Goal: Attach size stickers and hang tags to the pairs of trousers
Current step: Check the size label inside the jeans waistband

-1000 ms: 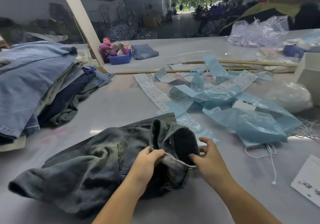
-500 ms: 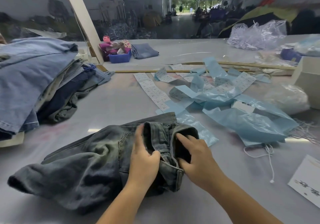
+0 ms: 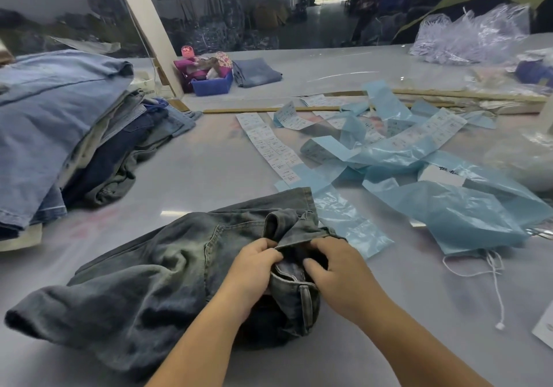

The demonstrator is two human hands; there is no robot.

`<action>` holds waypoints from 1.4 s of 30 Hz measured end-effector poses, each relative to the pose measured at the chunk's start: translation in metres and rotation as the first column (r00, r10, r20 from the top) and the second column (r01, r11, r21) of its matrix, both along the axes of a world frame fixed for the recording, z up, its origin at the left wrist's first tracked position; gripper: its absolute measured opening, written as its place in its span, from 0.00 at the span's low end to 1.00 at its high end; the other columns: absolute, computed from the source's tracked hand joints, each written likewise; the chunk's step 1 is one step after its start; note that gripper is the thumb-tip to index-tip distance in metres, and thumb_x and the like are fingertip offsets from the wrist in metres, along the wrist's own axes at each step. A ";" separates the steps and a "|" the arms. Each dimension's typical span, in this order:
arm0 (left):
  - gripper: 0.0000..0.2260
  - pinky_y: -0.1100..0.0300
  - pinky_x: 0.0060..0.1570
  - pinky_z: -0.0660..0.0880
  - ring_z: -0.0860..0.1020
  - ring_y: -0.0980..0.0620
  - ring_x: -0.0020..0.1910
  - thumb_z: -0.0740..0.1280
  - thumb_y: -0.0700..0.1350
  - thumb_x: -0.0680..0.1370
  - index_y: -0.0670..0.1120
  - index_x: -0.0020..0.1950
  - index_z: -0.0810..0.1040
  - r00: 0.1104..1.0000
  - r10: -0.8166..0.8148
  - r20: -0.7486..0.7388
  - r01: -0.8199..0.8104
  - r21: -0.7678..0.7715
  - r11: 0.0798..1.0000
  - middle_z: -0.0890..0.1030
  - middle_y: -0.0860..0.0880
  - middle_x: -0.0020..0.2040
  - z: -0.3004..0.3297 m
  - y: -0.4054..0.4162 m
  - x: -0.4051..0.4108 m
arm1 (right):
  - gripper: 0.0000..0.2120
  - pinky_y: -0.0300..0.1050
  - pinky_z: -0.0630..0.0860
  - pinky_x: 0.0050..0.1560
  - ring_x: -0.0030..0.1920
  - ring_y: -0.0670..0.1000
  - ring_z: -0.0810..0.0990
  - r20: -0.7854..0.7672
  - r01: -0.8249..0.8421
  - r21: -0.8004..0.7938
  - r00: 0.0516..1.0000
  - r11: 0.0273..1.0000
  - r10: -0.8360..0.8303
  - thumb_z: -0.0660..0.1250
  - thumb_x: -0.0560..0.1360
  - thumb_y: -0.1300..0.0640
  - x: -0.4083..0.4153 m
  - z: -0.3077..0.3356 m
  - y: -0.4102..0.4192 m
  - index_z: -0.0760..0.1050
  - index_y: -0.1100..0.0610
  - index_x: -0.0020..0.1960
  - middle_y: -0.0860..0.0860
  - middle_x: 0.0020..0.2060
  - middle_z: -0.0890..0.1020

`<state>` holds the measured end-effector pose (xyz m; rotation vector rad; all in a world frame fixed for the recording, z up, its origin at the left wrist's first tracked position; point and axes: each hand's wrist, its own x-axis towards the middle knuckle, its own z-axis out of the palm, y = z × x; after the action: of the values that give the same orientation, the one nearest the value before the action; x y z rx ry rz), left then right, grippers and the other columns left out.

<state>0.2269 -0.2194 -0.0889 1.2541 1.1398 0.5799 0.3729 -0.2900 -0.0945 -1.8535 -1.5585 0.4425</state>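
Gripping the folded waistband of the grey jeans (image 3: 167,270) at lower centre, left hand (image 3: 250,270) and right hand (image 3: 338,273) fingers both curling tight into the denim.

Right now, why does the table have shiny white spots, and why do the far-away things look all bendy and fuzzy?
In the head view, the table is glossy, so overhead light bounces off as a white streak beside the grey trousers. The wide lens curves the edges, so the wooden strip looks bent. The background is dim and smeared, and the left hand and right hand are slightly soft.
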 end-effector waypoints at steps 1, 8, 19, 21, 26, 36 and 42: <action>0.12 0.61 0.28 0.74 0.79 0.53 0.30 0.62 0.36 0.78 0.47 0.39 0.81 1.000 -0.009 0.008 0.009 -0.002 1.000 0.81 0.48 0.32 0.000 0.001 0.000 | 0.08 0.52 0.74 0.49 0.44 0.50 0.76 -0.007 0.005 -0.012 1.000 1.000 -0.005 0.64 0.76 0.51 0.000 0.001 0.003 0.77 0.54 0.42 0.47 0.39 0.80; 0.05 0.59 0.33 0.73 0.75 0.50 0.35 0.61 0.44 0.66 0.46 0.38 0.75 0.961 -0.260 -0.094 0.265 0.044 0.963 0.75 0.47 0.35 0.013 0.012 -0.005 | 0.14 0.41 0.74 0.34 0.32 0.45 0.79 -0.282 -0.045 -0.020 0.959 0.999 0.038 0.73 0.71 0.44 0.006 0.009 0.017 0.82 0.54 0.37 0.48 0.31 0.82; 0.10 0.55 0.36 0.69 0.71 0.50 0.34 0.62 0.52 0.71 0.46 0.36 0.70 0.899 -0.252 -0.359 0.325 0.159 0.932 0.72 0.47 0.34 0.019 0.013 0.000 | 0.10 0.55 0.80 0.43 0.39 0.52 0.82 -0.442 0.067 0.059 0.896 0.996 -0.034 0.65 0.72 0.65 0.003 0.007 0.017 0.81 0.53 0.38 0.49 0.35 0.83; 0.16 0.55 0.36 0.68 0.74 0.50 0.33 0.64 0.57 0.74 0.45 0.36 0.71 0.888 -0.098 -0.450 0.265 0.324 0.908 0.76 0.50 0.32 0.015 0.009 0.003 | 0.08 0.56 0.81 0.44 0.40 0.54 0.83 -0.529 0.143 0.038 0.842 0.989 -0.101 0.66 0.72 0.65 0.003 0.005 0.015 0.81 0.55 0.39 0.51 0.35 0.84; 0.08 0.56 0.42 0.69 0.75 0.53 0.45 0.62 0.56 0.77 0.55 0.49 0.76 0.838 0.126 -0.532 0.284 0.620 0.732 0.75 0.55 0.48 0.025 -0.005 0.029 | 0.10 0.48 0.80 0.38 0.37 0.53 0.82 -0.706 0.264 -0.006 0.682 0.965 -0.191 0.67 0.73 0.67 0.007 0.002 0.006 0.79 0.55 0.35 0.53 0.32 0.83; 0.08 0.57 0.33 0.68 0.75 0.57 0.35 0.60 0.50 0.70 0.49 0.36 0.74 0.957 0.051 -0.285 0.116 0.538 0.835 0.78 0.54 0.32 0.042 -0.014 0.033 | 0.07 0.39 0.77 0.39 0.35 0.49 0.80 -0.813 0.258 0.121 0.580 0.958 -0.054 0.68 0.74 0.68 0.000 0.018 -0.016 0.79 0.59 0.39 0.58 0.34 0.83; 0.09 0.60 0.31 0.65 0.72 0.60 0.30 0.58 0.52 0.66 0.49 0.35 0.74 0.975 0.015 -0.221 0.111 0.545 0.831 0.77 0.58 0.29 0.049 -0.024 0.030 | 0.14 0.38 0.78 0.38 0.35 0.49 0.80 -0.846 0.169 0.155 0.531 0.973 0.043 0.67 0.72 0.73 0.007 0.029 -0.028 0.80 0.56 0.37 0.56 0.33 0.83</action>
<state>0.2565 -0.2435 -0.0399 1.8831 1.1529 0.7856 0.3800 -0.3180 -0.0658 -1.1751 -0.7915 0.9329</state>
